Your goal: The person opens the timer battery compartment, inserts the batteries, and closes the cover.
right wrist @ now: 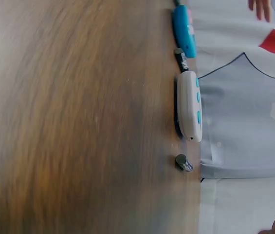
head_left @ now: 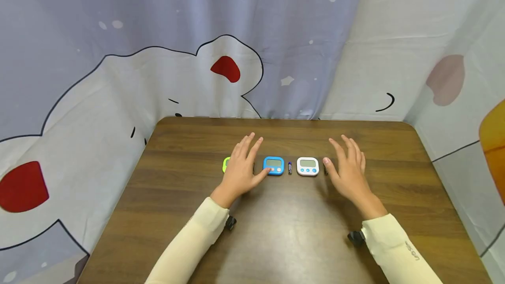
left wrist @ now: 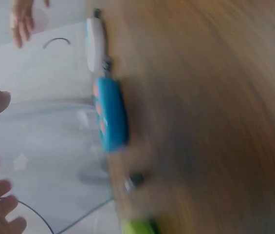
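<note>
A green digital timer, a blue one and a white one lie in a row on the table. Between the blue and white timers is a small battery. My left hand, fingers spread, hovers over the left end of the row and hides most of the green timer; its thumb tip overlaps the blue timer in the head view. Another battery lies between green and blue. At the right end, my right hand hovers with fingers apart, beside a battery. Neither hand holds anything.
The brown wood-grain table has rounded far corners. A patterned curtain hangs close behind its back edge and along both sides. Dark wrist devices sit under the cream sleeves.
</note>
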The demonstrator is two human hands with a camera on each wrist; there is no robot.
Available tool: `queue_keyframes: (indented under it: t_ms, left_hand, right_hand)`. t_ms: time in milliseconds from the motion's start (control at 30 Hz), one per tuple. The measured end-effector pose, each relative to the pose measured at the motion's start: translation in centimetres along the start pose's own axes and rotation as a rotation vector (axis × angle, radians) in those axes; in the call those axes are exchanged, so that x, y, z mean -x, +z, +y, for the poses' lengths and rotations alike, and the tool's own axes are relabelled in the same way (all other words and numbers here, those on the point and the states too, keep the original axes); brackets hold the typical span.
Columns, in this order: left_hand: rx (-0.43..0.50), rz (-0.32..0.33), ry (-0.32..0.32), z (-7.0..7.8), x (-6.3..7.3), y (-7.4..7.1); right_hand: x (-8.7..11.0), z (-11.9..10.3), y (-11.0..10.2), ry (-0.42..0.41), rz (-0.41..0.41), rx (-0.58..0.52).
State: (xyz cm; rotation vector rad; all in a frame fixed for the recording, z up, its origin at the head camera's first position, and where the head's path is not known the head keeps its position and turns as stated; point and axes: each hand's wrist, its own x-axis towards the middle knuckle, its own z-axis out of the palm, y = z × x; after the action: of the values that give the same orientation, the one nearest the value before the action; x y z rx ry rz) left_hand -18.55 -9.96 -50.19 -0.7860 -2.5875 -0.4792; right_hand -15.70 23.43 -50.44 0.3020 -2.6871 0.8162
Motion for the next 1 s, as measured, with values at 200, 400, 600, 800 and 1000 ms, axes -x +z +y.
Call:
queue_keyframes:
  t_ms: [200,400,600,800,1000]
  left_hand:
    - [0.121,0.034,0.040,3.0,-1.4,1.5]
    - [0.206,-0.043,0.038,5.5,-2.8,3.8]
    - [0.224,-0.123,0.000,7.0,-3.6,5.2]
    - [0.191,-0.201,0.010,8.1,-4.1,6.7]
    - [0.101,-0.314,-0.006,8.9,-6.0,8.1]
  right_hand:
    - [-0.6,0.5,0.3,-0.023,0.037,-0.152]
    - [-0.6,0.7,1.1,-0.028,0.001,-0.282]
    - [-0.3,0.8,1.8,-0.014,0.047,-0.412]
    - [0.1,1.5,2.7,0.013,0.069,-0.420]
    - [0.2,2.1,3.3,0.049,0.055,-0.383]
